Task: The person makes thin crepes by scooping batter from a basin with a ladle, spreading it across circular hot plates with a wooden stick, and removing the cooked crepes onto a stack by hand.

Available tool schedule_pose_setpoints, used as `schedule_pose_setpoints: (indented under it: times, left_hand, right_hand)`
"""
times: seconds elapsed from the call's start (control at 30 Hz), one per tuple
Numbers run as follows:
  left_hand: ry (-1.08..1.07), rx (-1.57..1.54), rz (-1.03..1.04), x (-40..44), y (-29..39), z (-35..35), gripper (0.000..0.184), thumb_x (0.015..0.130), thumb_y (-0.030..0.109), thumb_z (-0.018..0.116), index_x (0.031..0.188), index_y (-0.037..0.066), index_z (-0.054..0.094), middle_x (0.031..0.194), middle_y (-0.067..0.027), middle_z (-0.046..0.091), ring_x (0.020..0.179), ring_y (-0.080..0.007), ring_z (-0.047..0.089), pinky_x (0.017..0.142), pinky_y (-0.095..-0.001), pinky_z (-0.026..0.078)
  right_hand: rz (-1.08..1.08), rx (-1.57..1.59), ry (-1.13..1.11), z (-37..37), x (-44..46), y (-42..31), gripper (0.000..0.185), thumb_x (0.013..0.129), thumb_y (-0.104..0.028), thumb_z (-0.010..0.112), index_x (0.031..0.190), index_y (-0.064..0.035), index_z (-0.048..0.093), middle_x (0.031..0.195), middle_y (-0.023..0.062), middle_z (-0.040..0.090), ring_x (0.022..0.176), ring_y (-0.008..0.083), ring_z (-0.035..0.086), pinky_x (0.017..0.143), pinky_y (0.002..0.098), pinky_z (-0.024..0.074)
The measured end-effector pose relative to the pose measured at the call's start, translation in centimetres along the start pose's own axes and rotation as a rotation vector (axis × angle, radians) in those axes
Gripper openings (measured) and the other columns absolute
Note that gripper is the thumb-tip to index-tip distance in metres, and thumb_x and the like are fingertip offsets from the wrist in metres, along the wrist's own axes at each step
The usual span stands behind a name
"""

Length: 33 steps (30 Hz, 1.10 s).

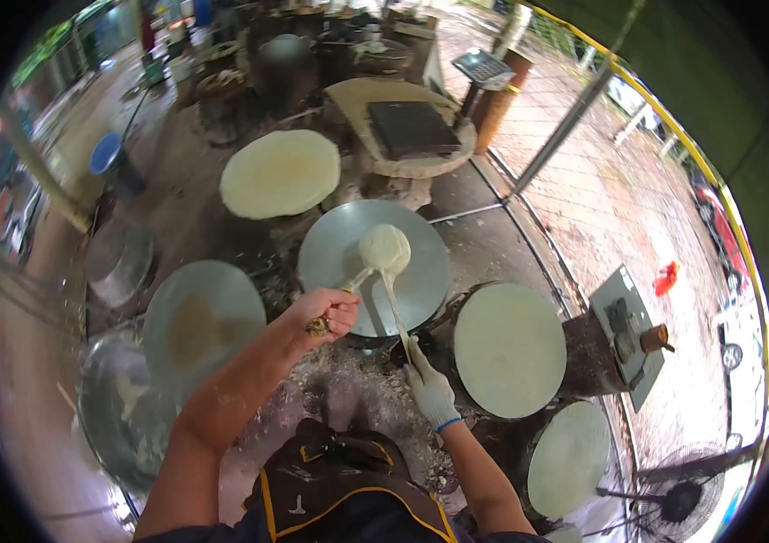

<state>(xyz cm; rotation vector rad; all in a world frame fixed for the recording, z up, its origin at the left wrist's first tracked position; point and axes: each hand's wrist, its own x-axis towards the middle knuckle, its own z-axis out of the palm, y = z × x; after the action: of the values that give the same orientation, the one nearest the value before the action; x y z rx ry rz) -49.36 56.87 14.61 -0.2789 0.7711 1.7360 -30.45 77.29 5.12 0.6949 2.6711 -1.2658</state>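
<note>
My bare left hand is closed around the wrapped handle of a ladle, whose round bowl looks full of pale batter. On my right hand is a white glove with a blue cuff; its fingers grip a long thin stick coated in pale batter. The stick's far end meets the near edge of the ladle bowl. Both tools are over a large round grey griddle. To the right, a round griddle is covered by a smooth pale layer.
Another pale round griddle stands at lower right. A grey disc with a brown patch overlaps a metal basin at left. Behind are a pale round sheet and a stone slab. A fan stands at lower right.
</note>
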Motion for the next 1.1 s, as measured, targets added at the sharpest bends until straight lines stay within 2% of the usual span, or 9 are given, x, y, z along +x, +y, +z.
schedule_pose_setpoints:
  times: [0.13, 0.33, 0.43, 0.53, 0.6, 0.83, 0.97, 1.0, 1.1]
  left_hand:
    - [0.018, 0.385, 0.199, 4.1, 1.8, 0.6, 0.019, 0.091, 0.009, 0.048, 0.108, 0.003, 0.042, 0.063, 0.0015, 0.039, 0.042, -0.0052, 0.036, 0.035, -0.0217, 0.030]
    - [-0.003, 0.707, 0.254, 13.5, 1.2, -4.6, 0.029, 0.088, 0.010, 0.052, 0.114, 0.004, 0.042, 0.063, 0.0000, 0.042, 0.041, -0.0069, 0.038, 0.036, -0.0240, 0.033]
    - [0.131, 1.044, 0.255, 18.4, 0.9, -7.8, 0.029, 0.086, 0.012, 0.055, 0.110, 0.002, 0.042, 0.066, -0.0110, 0.054, 0.049, -0.0203, 0.055, 0.044, -0.0356, 0.043]
    - [0.287, 1.606, 0.706, 23.3, 0.6, -13.7, 0.034, 0.085, 0.008, 0.051, 0.118, 0.003, 0.043, 0.082, -0.0193, 0.062, 0.068, -0.0358, 0.062, 0.065, -0.0444, 0.050]
    - [0.376, 1.760, 0.487, 21.0, 3.9, -10.3, 0.036, 0.084, 0.008, 0.051, 0.119, 0.003, 0.044, 0.091, -0.0244, 0.062, 0.083, -0.0426, 0.060, 0.075, -0.0487, 0.047]
    - [0.413, 1.959, 0.427, 19.1, 9.5, -10.9, 0.036, 0.084, 0.006, 0.047, 0.120, 0.004, 0.042, 0.093, -0.0281, 0.063, 0.089, -0.0462, 0.061, 0.078, -0.0514, 0.047]
    - [0.395, 2.023, 0.439, 18.2, 11.2, -13.6, 0.038, 0.085, 0.006, 0.047, 0.122, 0.005, 0.042, 0.101, -0.0272, 0.060, 0.089, -0.0446, 0.061, 0.078, -0.0505, 0.048]
    - [0.400, 2.045, 0.455, 18.1, 11.3, -14.2, 0.037, 0.085, 0.006, 0.048, 0.122, 0.005, 0.042, 0.104, -0.0269, 0.059, 0.090, -0.0442, 0.061, 0.078, -0.0503, 0.048]
    - [0.498, 2.025, 0.432, 17.3, 11.3, -14.5, 0.041, 0.084, 0.005, 0.050, 0.124, 0.006, 0.043, 0.110, -0.0259, 0.054, 0.090, -0.0438, 0.061, 0.078, -0.0496, 0.048]
  right_hand:
    - [-0.157, 0.059, 0.149, 0.0, 1.1, 5.7, 0.049, 0.094, -0.023, 0.052, 0.142, -0.0236, 0.040, 0.109, 0.0148, 0.066, 0.089, 0.0273, 0.067, 0.077, 0.0333, 0.0501]
    - [0.422, 0.966, 0.359, 2.3, 6.2, 2.0, 0.045, 0.096, -0.019, 0.049, 0.140, -0.0232, 0.045, 0.081, -0.0013, 0.057, 0.063, 0.0067, 0.047, 0.062, 0.0227, 0.0453]
    - [0.317, 0.771, 0.543, 6.7, 9.4, 3.0, 0.044, 0.097, -0.021, 0.049, 0.141, -0.0227, 0.044, 0.076, -0.0014, 0.053, 0.062, 0.0052, 0.044, 0.059, 0.0222, 0.0435]
    - [0.363, 0.196, 0.530, 8.1, 9.7, 4.9, 0.047, 0.095, -0.027, 0.050, 0.141, -0.0198, 0.043, 0.099, 0.0137, 0.066, 0.079, 0.0241, 0.063, 0.071, 0.0326, 0.0493]
    - [0.363, 0.118, 0.593, 7.5, 9.9, 3.9, 0.044, 0.095, -0.032, 0.049, 0.138, -0.0243, 0.046, 0.106, 0.0223, 0.063, 0.089, 0.0399, 0.063, 0.074, 0.0427, 0.0498]
    - [0.389, 0.886, 0.409, 6.5, 15.3, -0.1, 0.045, 0.093, -0.026, 0.053, 0.135, -0.0113, 0.050, 0.106, 0.0111, 0.063, 0.085, 0.0120, 0.057, 0.076, 0.0254, 0.0477]
    - [0.338, 0.715, 0.659, 11.5, 14.9, 2.1, 0.044, 0.093, -0.029, 0.053, 0.134, -0.0116, 0.052, 0.102, 0.0097, 0.064, 0.078, 0.0113, 0.057, 0.068, 0.0235, 0.0481]
    - [0.425, 0.275, 0.534, 10.5, 15.1, -0.2, 0.044, 0.094, -0.030, 0.051, 0.135, -0.0134, 0.051, 0.101, 0.0105, 0.065, 0.076, 0.0131, 0.059, 0.065, 0.0237, 0.0483]
    - [0.591, 0.880, 0.198, 6.0, 17.8, -4.5, 0.041, 0.096, -0.029, 0.049, 0.134, -0.0123, 0.052, 0.112, 0.0117, 0.064, 0.095, 0.0151, 0.063, 0.071, 0.0266, 0.0501]
